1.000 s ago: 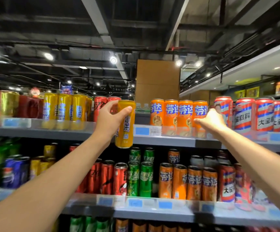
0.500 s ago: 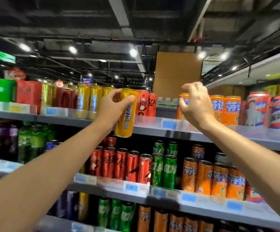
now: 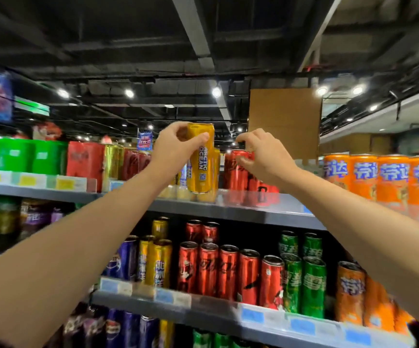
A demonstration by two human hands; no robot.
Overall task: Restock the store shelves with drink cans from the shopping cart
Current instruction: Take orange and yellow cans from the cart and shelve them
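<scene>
I was mid-placement: my left hand (image 3: 175,149) held the yellow Arctic Ocean can (image 3: 201,159) round its upper half, thumb across the front, fingers curled over the rim. Can was upright, its base just at the front lip of the top shelf (image 3: 253,212), level w/ the other yellow cans (image 3: 216,169) right behind it. Couldn't tell if the base had touched down yet; the clear lip strip blurred it.

My right hand (image 3: 263,156) was just beside that grip, on the red cans (image 3: 238,169), fingers curled at the top of the nearest one, pinching or steadying it; contact looked real but exact hold wasn't clear.

Next move, as I judged it: slide the yellow can back into its row, w/o knocking the red neighbour, then let go. Gap between yellow and red rows looked tight, so the right hand prob. needed to keep the red can from tipping. More cans presumably left in the cart, which was out of view.
</scene>
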